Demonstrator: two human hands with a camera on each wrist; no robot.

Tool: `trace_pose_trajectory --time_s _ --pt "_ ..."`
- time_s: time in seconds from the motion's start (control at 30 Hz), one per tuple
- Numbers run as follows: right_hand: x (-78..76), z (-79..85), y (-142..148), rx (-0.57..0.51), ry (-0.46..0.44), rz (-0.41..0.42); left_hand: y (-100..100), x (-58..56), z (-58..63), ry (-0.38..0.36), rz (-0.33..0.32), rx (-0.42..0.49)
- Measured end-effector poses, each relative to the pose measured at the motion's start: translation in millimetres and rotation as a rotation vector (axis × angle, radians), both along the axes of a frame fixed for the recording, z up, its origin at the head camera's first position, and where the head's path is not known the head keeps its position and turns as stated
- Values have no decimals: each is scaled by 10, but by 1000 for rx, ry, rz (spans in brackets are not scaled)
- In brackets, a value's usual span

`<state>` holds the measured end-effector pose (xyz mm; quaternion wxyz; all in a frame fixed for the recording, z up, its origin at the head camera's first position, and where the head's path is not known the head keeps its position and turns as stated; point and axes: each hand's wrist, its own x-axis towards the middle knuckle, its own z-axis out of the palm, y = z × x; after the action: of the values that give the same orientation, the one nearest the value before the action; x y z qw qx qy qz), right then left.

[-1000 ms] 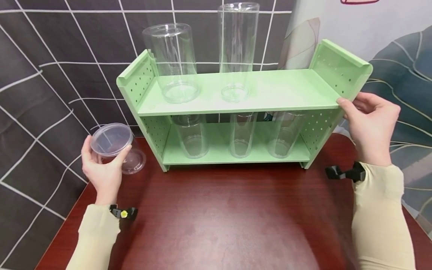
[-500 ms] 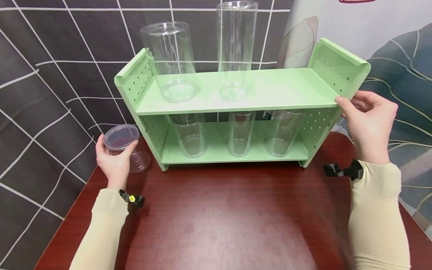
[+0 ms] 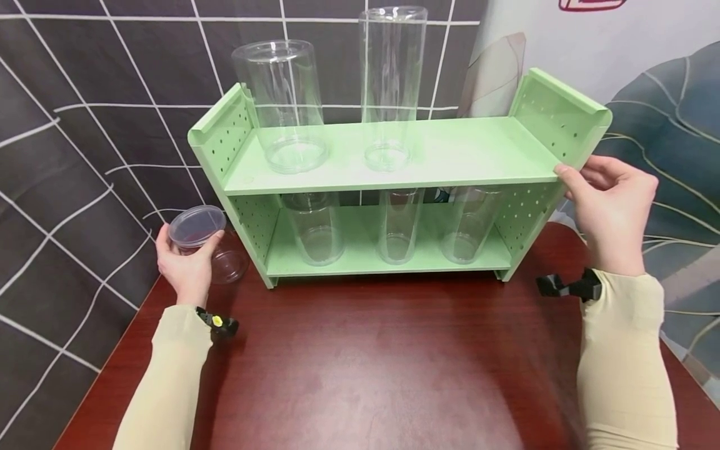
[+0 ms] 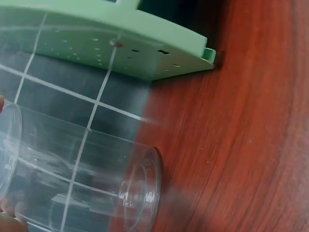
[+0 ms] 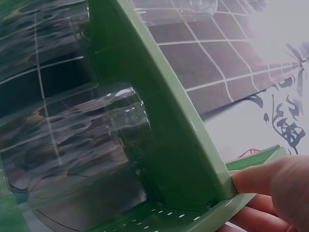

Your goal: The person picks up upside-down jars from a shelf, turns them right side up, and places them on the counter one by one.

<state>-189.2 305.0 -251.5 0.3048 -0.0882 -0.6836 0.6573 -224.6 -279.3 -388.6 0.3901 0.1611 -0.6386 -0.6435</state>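
In the head view my left hand (image 3: 185,272) grips a clear plastic jar (image 3: 229,265) near its top, thumb on one side and fingers on the other. The left wrist view shows the jar (image 4: 72,164) beside the left end of a green two-tier shelf (image 4: 145,36), apart from it. Whether its base touches the table I cannot tell. My right hand (image 3: 615,206) pinches the right end of the shelf (image 3: 472,147), thumb at the upper board's front corner. The right wrist view also shows this hand (image 5: 275,193) on the shelf's edge; some fingers are hidden behind the panel.
Two tall clear jars (image 3: 295,106) (image 3: 390,87) stand on the upper board, left of centre. Below are three clear jars (image 3: 319,234) (image 3: 398,231) (image 3: 467,231). A dark tiled-pattern wall covering (image 3: 129,69) borders the reddish-brown table (image 3: 365,356).
My left hand has shifted right with the jar, which is now closer to the shelf's left side. The right hand keeps its hold on the shelf.
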Motion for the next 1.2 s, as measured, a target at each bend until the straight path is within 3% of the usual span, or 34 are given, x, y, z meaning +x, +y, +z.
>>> trace_pose_trajectory --time_s 0.1,0.33,0.47,0.57,0.73,0.83,1.0,1.2 --pt "-1 -1 -4 -6 4 -12 -34 -6 -6 -25 17 -4" --pt "4 0 -39 41 -3 -74 -57 37 -27 -123 54 -116" --pt "3 2 -46 71 2 -103 -45 69 -18 -135 69 -166" --pt "-4 5 -34 123 7 -131 -34 104 36 -122 87 -153" --pt "-5 3 -24 160 1 -153 35 241 262 10 132 -32" --pt "6 -2 -36 163 -12 -169 126 362 445 101 146 -25" --pt "18 4 -71 158 -7 -188 285 561 700 219 86 -1" --pt "16 33 -122 161 9 -208 436 713 877 360 8 50"
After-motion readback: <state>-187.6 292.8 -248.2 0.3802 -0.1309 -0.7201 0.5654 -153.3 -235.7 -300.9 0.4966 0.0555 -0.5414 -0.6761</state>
